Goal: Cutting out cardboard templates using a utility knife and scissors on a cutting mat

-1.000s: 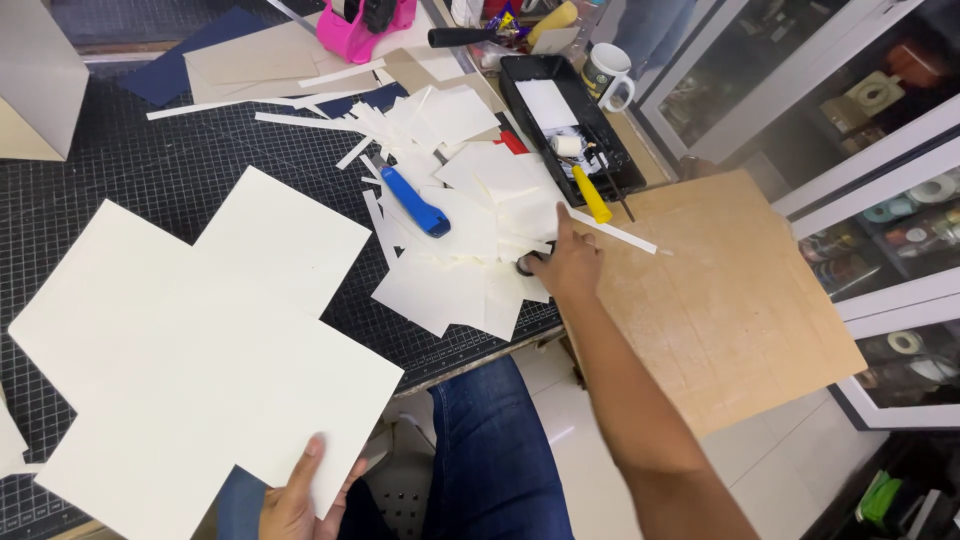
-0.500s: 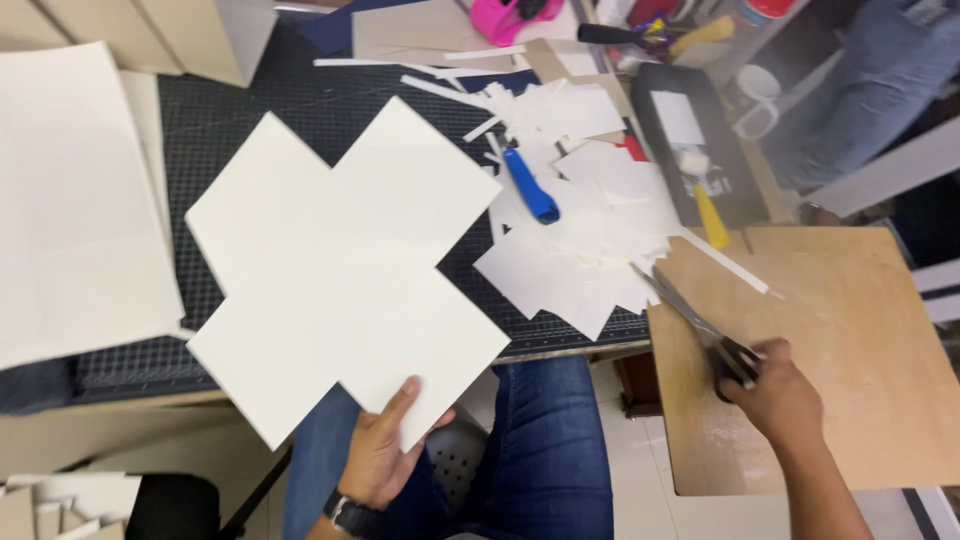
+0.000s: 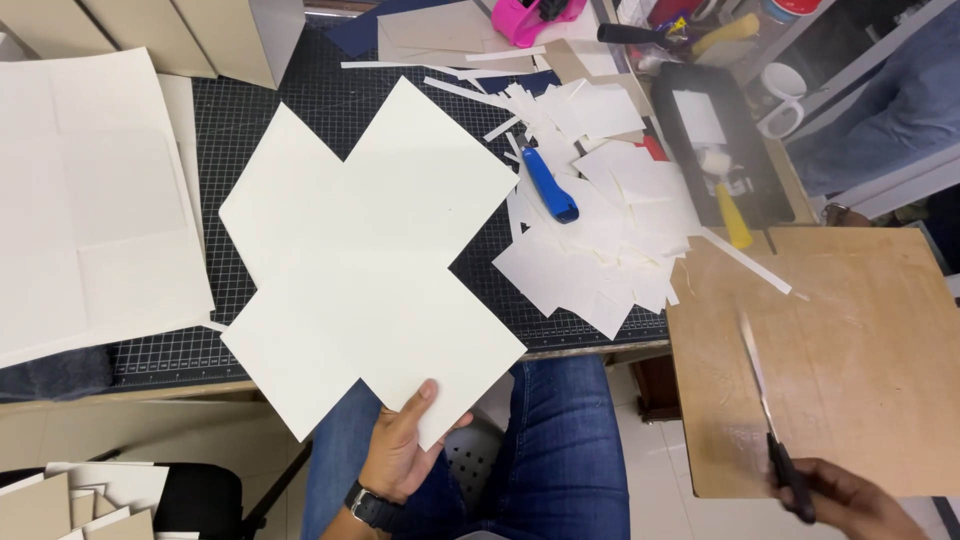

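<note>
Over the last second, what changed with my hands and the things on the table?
The right hand picked the scissors out of the paper scraps and drew them back over the wooden board. The left hand kept holding the cross-shaped white card. The blue knife stayed put.

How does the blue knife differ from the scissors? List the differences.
The blue knife lies untouched on the white offcuts on the cutting mat; the scissors are gripped in the right hand over the wooden board. The knife's handle is blue, the scissors' black. The scissors show long bare blades; the knife shows none. Both are cutting tools.
</note>
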